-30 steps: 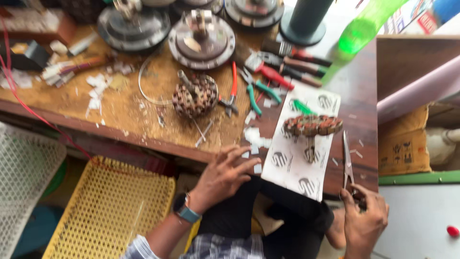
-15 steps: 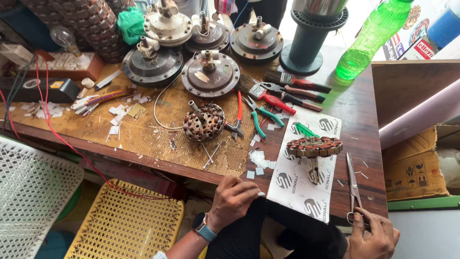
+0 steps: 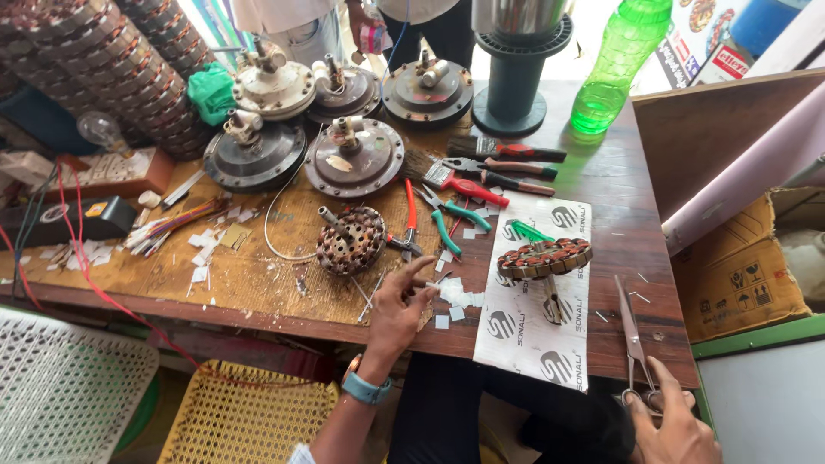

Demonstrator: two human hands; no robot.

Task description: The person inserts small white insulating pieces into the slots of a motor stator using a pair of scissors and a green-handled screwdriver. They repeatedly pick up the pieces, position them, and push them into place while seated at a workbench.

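My left hand point(image 3: 400, 307), with a teal watch on the wrist, rests near the front edge of the wooden bench point(image 3: 249, 283), fingers spread and reaching among small white paper scraps point(image 3: 455, 298); it holds nothing I can make out. My right hand point(image 3: 675, 423) grips the handles of a pair of steel scissors point(image 3: 632, 331) lying at the bench's front right corner. Between the hands a wound motor stator point(image 3: 544, 259) sits on a white printed sheet point(image 3: 533, 326). A second coil-wound stator point(image 3: 350, 240) stands just above my left hand.
Several round fan motor housings point(image 3: 354, 156) crowd the back of the bench. Pliers, a brush and screwdrivers point(image 3: 468, 185) lie mid-bench. A green plastic bottle point(image 3: 619, 64) stands back right, another person stands behind the bench, and a yellow crate point(image 3: 249, 421) sits under it.
The view has tilted up and closer. My left hand has moved up from my lap onto the bench edge among the paper scraps. My right hand stays on the scissors.
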